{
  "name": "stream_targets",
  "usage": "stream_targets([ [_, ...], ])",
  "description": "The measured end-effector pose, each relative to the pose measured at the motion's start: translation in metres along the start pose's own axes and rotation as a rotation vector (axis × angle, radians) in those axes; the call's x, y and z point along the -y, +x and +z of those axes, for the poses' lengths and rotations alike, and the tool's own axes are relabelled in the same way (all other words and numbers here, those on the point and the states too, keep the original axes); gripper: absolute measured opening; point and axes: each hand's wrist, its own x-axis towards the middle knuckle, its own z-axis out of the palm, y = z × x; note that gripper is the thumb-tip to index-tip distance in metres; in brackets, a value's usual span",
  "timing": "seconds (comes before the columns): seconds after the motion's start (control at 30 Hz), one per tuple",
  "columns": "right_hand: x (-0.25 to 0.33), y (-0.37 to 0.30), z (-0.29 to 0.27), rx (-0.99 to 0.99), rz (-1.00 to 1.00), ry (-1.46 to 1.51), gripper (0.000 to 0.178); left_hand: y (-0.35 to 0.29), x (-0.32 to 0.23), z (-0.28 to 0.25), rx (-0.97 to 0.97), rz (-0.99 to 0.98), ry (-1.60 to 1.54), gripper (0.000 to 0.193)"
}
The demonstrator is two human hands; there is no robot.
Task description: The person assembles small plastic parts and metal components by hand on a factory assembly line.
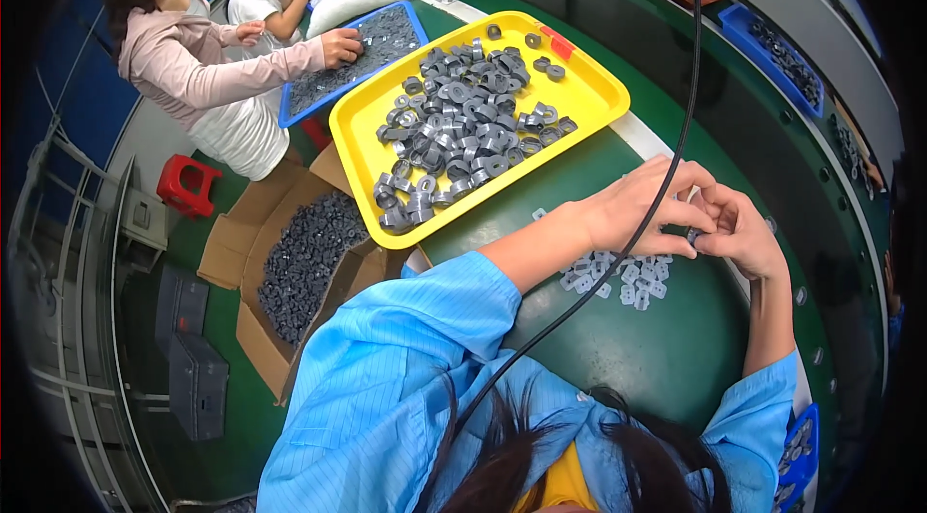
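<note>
- At three o'clock from the middle of the view: left hand (645,209), fingers bent inward, tips meeting those of the right; whether gripping anything, cannot tell.
- Also at three o'clock, just farther out: right hand (742,231), thumb and fingers pinched on a small piece (693,235), largely hidden, so exact shape impossible to tell.
- Between three and four o'clock, just below the left hand: loose pile of translucent pieces (639,293) on the green table (628,359).
- Across and in front of the left hand: black cable (579,305).
- At twelve o'clock: yellow tray (594,93), heaped with grey rings (463,117).
- At eleven o'clock: blue tray (287,108) of small grey bits, with a co-worker's hand (340,48) in it.
- Between eight and nine o'clock: open carton (237,238) of dark pieces (309,262).
- At nine o'clock: red stool (186,187).
</note>
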Motion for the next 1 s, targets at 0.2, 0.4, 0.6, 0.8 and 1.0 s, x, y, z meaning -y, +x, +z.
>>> stream_targets([
  [0.2,0.0,-0.004,0.0,-0.034,-0.076,0.067,0.035,0.007,-0.006,0.007,-0.238,0.115,0.237,0.036],
  [0.4,-0.037,0.026,-0.034,-0.327,-0.134,-0.009,0.026,0.005,-0.001,-0.006,-0.214,-0.145,0.468,0.05],
  [0.6,-0.092,0.022,-0.106,-0.998,-0.362,-0.789,0.034,0.022,0.092,-0.093,0.029,-1.015,0.849,0.061],
  [0.8,-0.062,0.03,-0.028,-0.76,-0.603,-0.77,0.021,-0.009,0.147,-0.126,0.32,-1.409,0.805,0.079],
  [1.0,-0.065,0.035,-0.018,-0.678,-0.53,-0.679,0.016,-0.029,0.175,-0.109,0.202,-1.087,0.969,0.042],
])
